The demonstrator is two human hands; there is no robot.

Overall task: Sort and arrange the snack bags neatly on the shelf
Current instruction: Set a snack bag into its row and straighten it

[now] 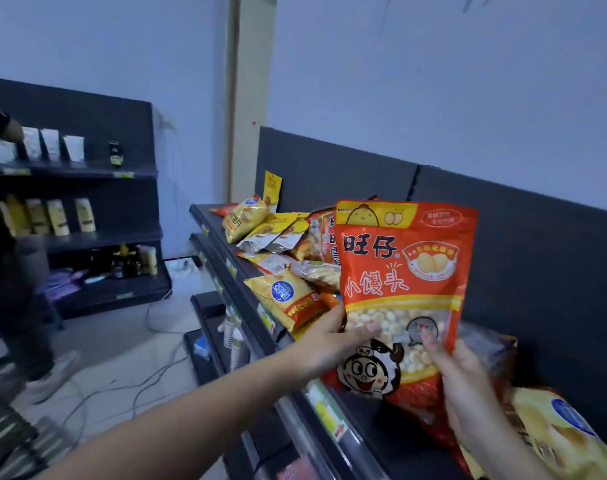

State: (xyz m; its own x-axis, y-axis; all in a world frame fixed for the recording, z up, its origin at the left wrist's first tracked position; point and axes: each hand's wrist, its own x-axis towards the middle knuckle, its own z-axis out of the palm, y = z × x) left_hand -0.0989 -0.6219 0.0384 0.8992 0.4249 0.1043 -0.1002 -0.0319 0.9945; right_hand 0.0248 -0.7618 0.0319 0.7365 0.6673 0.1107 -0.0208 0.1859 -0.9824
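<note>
An orange-red snack bag (404, 271) with a clear window of small round biscuits is held upright above the dark top shelf (361, 403). My left hand (330, 341) pinches its lower left edge, thumb on the front. My right hand (458, 379) grips its lower right part, thumb across the window. Behind it lies a jumble of yellow and orange snack bags (281, 233). A yellow chip bag (293, 301) lies near the shelf's front edge. Another yellow bag (555, 434) lies at the lower right.
A dark back panel (503, 237) runs behind the shelf. Lower shelves (212, 327) step down on the left. A second dark rack (87, 202) with bottles and tubes stands at the far left, a person (14, 271) beside it. Cables (139, 379) trail over the tiled floor.
</note>
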